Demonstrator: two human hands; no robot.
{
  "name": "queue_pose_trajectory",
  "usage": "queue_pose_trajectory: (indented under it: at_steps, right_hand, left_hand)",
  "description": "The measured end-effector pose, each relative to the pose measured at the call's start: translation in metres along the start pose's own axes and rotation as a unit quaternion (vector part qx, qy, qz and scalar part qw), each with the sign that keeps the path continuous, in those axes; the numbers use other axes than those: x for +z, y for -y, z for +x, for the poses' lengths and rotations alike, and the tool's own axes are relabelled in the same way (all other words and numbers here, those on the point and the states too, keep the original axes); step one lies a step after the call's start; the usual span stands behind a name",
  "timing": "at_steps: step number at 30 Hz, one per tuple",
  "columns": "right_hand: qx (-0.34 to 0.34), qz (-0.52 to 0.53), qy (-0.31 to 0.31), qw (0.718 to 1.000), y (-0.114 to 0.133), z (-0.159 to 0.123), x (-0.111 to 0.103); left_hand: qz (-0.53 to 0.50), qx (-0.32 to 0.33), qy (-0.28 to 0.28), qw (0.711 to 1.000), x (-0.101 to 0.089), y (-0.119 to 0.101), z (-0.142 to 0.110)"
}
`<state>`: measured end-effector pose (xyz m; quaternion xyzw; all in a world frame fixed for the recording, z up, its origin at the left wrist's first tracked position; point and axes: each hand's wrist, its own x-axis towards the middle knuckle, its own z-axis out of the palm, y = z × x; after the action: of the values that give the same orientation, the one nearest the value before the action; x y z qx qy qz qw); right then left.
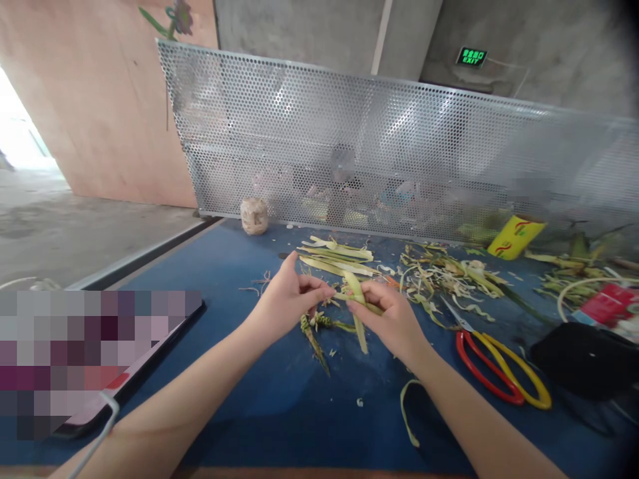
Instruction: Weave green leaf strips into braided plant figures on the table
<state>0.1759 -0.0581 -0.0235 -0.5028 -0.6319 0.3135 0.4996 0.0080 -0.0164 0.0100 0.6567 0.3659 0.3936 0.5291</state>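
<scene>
Between my hands, pale green leaf strips (355, 286) cross each other above the blue table. My left hand (294, 293) pinches one thin end with thumb and forefinger. Closed on the crossing strips from the other side is my right hand (392, 307); its fingers partly hide them. One flat strip hangs down below the crossing. Beneath and between the hands lies a small braided green piece (312, 324) with a brownish tail. Several flat leaf strips (339, 253) are laid out just beyond my hands.
Scissors (504, 366) with red and yellow handles lie right, near a black object (584, 359). Scraps (444, 273) and a yellow packet (516, 237) are farther back. A perforated metal panel (309, 133) bounds the far edge; a blurred-out tablet-like device (124, 380) sits left.
</scene>
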Motion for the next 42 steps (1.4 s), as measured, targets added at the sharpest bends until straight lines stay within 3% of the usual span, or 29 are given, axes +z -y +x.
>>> queue_pose_trajectory:
  at_steps: [4, 8, 14, 21, 25, 28, 32, 34, 38, 42]
  right_hand:
    - [0.019, 0.047, -0.003, 0.999, -0.001, 0.002, -0.002]
    - [0.025, 0.108, 0.046, 0.993, -0.004, 0.003, 0.001]
    - [0.016, 0.089, 0.069, 0.994, -0.003, 0.001, 0.006]
    - [0.043, 0.087, 0.051, 0.994, -0.001, 0.001, 0.003]
    - [0.061, 0.126, 0.026, 0.990, -0.003, 0.004, 0.003]
    - [0.055, 0.168, -0.014, 0.984, -0.004, 0.006, 0.005]
    - [0.048, 0.173, -0.010, 0.984, 0.000, 0.004, 0.014]
    - [0.033, 0.159, -0.006, 0.987, 0.002, 0.003, 0.022]
    - [0.006, 0.147, -0.017, 0.989, 0.004, 0.001, 0.035]
    - [0.035, 0.180, -0.006, 0.983, 0.003, 0.003, 0.037]
  left_hand:
    - [0.004, 0.005, -0.011, 1.000, -0.003, -0.004, 0.001]
    - [-0.047, 0.028, -0.034, 0.998, 0.004, 0.001, 0.001]
    - [-0.024, 0.015, 0.043, 0.999, 0.009, 0.006, 0.000]
    - [0.011, 0.031, 0.060, 0.998, -0.002, 0.002, 0.001]
    - [-0.020, 0.049, 0.034, 0.998, 0.003, 0.003, 0.004]
    - [-0.081, 0.042, -0.043, 0.995, 0.019, 0.007, 0.001]
    - [-0.129, -0.012, -0.031, 0.991, 0.042, 0.018, -0.004]
    - [-0.113, 0.040, -0.070, 0.990, 0.047, 0.023, -0.006]
    - [-0.089, 0.112, -0.127, 0.981, 0.044, 0.026, -0.004]
    - [-0.102, 0.112, -0.100, 0.983, 0.036, 0.020, -0.003]
